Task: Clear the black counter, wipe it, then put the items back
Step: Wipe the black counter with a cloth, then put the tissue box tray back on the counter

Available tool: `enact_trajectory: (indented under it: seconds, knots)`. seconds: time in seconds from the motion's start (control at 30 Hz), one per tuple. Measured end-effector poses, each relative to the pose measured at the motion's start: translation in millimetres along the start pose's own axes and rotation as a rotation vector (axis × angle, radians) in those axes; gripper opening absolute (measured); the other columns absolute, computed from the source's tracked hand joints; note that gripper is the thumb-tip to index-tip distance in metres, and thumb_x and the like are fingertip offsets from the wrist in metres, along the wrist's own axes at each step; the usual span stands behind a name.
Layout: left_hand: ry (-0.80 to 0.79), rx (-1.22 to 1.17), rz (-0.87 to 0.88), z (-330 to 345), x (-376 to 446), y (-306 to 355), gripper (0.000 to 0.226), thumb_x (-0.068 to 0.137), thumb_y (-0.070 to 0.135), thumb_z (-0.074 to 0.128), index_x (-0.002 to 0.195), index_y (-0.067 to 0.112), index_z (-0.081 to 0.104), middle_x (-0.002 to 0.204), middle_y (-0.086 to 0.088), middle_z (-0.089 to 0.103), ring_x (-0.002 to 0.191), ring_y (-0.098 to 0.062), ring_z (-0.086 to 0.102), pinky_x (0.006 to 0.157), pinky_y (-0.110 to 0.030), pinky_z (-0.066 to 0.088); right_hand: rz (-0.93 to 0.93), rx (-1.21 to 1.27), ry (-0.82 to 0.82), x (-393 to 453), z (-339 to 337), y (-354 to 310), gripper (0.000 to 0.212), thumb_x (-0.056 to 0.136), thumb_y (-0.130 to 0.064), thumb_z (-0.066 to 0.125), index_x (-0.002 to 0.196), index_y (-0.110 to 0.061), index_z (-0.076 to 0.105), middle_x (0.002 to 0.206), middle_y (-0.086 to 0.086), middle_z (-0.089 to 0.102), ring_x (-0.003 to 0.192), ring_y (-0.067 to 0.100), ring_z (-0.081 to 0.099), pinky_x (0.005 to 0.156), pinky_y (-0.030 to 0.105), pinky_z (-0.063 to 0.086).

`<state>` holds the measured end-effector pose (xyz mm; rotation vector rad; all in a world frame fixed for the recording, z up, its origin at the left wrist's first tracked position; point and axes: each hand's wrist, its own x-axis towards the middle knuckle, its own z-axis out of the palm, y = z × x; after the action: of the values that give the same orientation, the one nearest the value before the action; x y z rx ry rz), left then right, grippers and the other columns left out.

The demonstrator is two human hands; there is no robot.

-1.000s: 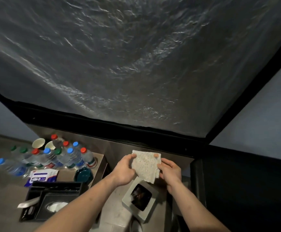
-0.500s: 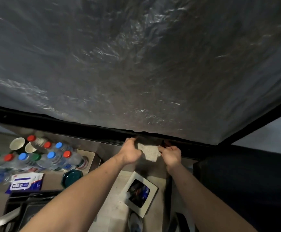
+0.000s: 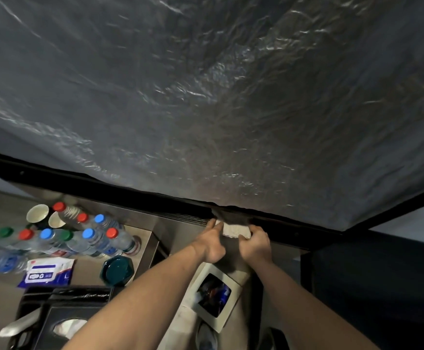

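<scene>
A small pale wipe cloth [image 3: 236, 230] is held between my two hands just below the black ledge [image 3: 130, 195] that runs under a large plastic-covered dark surface [image 3: 205, 97]. My left hand [image 3: 212, 242] pinches its left end and my right hand [image 3: 255, 245] grips its right end. The cloth looks folded or bunched narrow. Several water bottles [image 3: 89, 238] with red, blue and green caps stand on a low table [image 3: 145, 238] at the left.
Two paper cups [image 3: 39, 214], a wet-wipes pack [image 3: 47, 272], a dark green lid [image 3: 116, 271] and a black tissue box tray [image 3: 64, 317] sit at the left. A white square-rimmed bin [image 3: 227, 322] stands on the floor below my hands. Dark furniture [image 3: 370, 286] fills the right.
My hands have risen from above the bin up to the black ledge. The cloth, held open and flat a second ago, is now bunched narrow between them.
</scene>
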<state>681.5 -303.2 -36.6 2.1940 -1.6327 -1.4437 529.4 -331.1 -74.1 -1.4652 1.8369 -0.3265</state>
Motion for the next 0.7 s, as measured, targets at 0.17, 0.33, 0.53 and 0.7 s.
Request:
enact_trajectory:
  seconds: [0.17, 0.33, 0.53, 0.7]
  knots:
    - [0.023, 0.047, -0.004, -4, -4, -7, 0.090, 0.082, 0.020, 0.054, 0.164, 0.030, 0.017, 0.173, 0.001, -0.007, 0.156, -0.023, 0.022, 0.125, -0.031, 0.024, -0.086, -0.361, -0.137, -6, -8, 4, 0.067, 0.097, -0.038, 0.060, 0.156, -0.015, 0.037, 0.161, 0.005, 0.033, 0.149, 0.029, 0.026, 0.118, 0.040, 0.033]
    - [0.103, 0.051, 0.062, 12, -80, -52, 0.082, 0.086, 0.025, 0.058, 0.161, 0.033, 0.024, 0.172, 0.008, -0.003, 0.153, -0.022, 0.031, 0.123, -0.031, 0.030, -0.298, -0.188, -0.147, -82, 12, 27, 0.082, 0.085, -0.034, 0.069, 0.159, -0.016, 0.038, 0.171, 0.011, 0.019, 0.148, 0.037, 0.035, 0.119, 0.039, 0.029]
    - [0.225, -0.079, -0.060, 24, -201, -150, 0.076, 0.081, 0.027, 0.061, 0.154, 0.032, 0.040, 0.168, 0.015, 0.011, 0.151, -0.010, 0.029, 0.121, -0.018, 0.022, -0.322, -0.014, -0.467, -174, 66, 20, 0.072, 0.081, -0.042, 0.066, 0.148, -0.019, 0.054, 0.154, -0.013, 0.034, 0.141, 0.020, 0.048, 0.117, 0.039, 0.040]
    - [0.362, -0.258, -0.218, 25, -275, -226, 0.075, 0.071, 0.024, 0.061, 0.145, 0.030, 0.050, 0.161, 0.007, 0.027, 0.149, -0.009, 0.032, 0.122, -0.019, 0.023, -0.310, -0.066, -0.680, -220, 108, -15, 0.063, 0.087, -0.041, 0.066, 0.147, -0.031, 0.052, 0.144, -0.016, 0.046, 0.126, 0.011, 0.057, 0.111, 0.030, 0.045]
